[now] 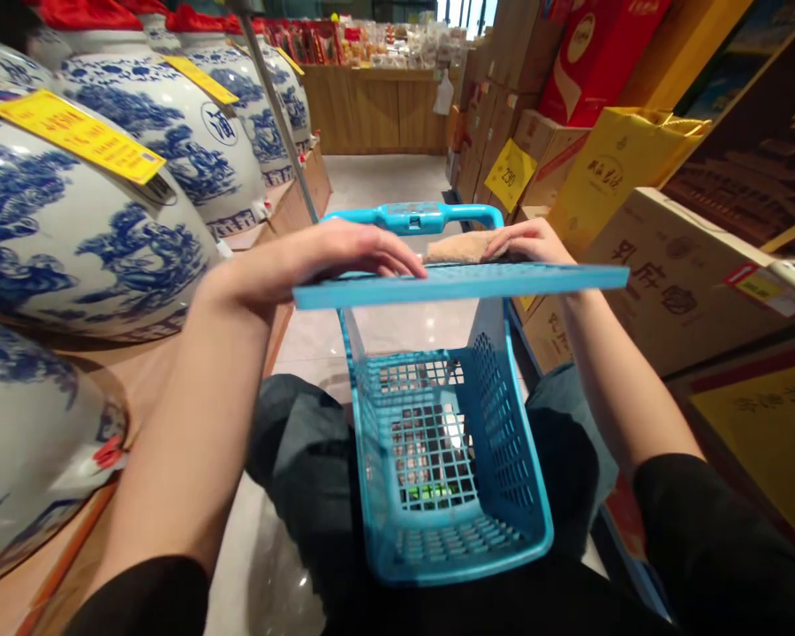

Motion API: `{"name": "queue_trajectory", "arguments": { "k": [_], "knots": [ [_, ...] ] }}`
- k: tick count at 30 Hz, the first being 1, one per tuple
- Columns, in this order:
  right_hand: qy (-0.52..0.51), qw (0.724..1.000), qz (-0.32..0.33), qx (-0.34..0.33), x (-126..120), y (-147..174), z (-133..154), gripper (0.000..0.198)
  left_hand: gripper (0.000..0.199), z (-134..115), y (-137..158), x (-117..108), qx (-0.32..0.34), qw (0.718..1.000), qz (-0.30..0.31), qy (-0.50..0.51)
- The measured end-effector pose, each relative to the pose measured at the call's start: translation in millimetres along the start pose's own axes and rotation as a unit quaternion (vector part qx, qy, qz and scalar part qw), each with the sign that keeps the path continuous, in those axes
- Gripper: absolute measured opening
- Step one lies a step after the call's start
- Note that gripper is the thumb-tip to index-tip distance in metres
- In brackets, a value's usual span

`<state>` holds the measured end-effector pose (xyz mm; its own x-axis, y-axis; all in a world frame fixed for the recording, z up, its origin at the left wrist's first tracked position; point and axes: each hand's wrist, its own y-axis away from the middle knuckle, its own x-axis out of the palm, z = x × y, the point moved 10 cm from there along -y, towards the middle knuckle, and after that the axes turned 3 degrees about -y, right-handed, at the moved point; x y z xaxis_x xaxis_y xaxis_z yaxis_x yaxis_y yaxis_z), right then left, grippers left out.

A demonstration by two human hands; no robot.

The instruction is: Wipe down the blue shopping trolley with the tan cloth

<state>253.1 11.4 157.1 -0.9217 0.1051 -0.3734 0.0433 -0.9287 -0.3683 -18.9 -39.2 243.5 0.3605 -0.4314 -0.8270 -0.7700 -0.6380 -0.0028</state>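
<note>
A blue plastic shopping cart stands between my knees, with a deep lattice-walled basket [500, 442] below and a flat blue panel [464, 283] higher up, seen almost edge-on. My left hand [361, 247] lies over the left part of the panel, palm down, its fingers stretched out along the top and holding nothing. Toward the panel's far right side, my right hand [526, 238] has its fingers closed on a tan fuzzy cloth [457, 247], which presses against the panel's upper face. Beyond both hands runs the cart's blue handle [411, 215].
Large blue-and-white porcelain jars [106, 238] line the left side on cardboard, close to my left arm. Stacked cartons [676, 274] and a yellow gift bag [613, 159] crowd the right. A tiled aisle [377, 177] leads to a wooden counter [371, 110] with packaged goods.
</note>
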Motion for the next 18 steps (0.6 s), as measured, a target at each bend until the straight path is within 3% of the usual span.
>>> {"name": "queue_trajectory", "arguments": {
  "k": [3,5,10,14,16,18],
  "knots": [
    [-0.118,0.985,-0.128,-0.006,-16.6,-24.6,-27.7,0.036,0.092,26.3,-27.6,-38.6,-0.030,0.983,-0.071,0.169],
    [-0.182,0.961,-0.207,-0.024,-21.3,-35.2,-44.8,0.046,0.091,39.8,-45.3,-58.1,-0.015,0.963,-0.122,0.239],
    [-0.212,0.906,-0.362,-0.064,-30.8,-46.7,-65.3,0.053,0.097,61.8,-69.9,-72.4,-0.059,0.944,-0.155,0.286],
    [-0.196,0.889,-0.409,-0.064,-40.9,-60.1,-68.1,0.045,0.096,59.0,-73.4,-87.8,-0.014,0.921,-0.214,0.325],
    [-0.179,0.893,-0.409,-0.051,-44.8,-70.8,-70.4,0.042,0.096,69.4,-70.5,-96.6,0.031,0.884,-0.307,0.352],
    [-0.160,0.904,-0.392,-0.049,-46.2,-82.9,-71.4,0.042,0.090,98.8,-55.5,-98.5,0.052,0.812,-0.467,0.346]
  ]
}}
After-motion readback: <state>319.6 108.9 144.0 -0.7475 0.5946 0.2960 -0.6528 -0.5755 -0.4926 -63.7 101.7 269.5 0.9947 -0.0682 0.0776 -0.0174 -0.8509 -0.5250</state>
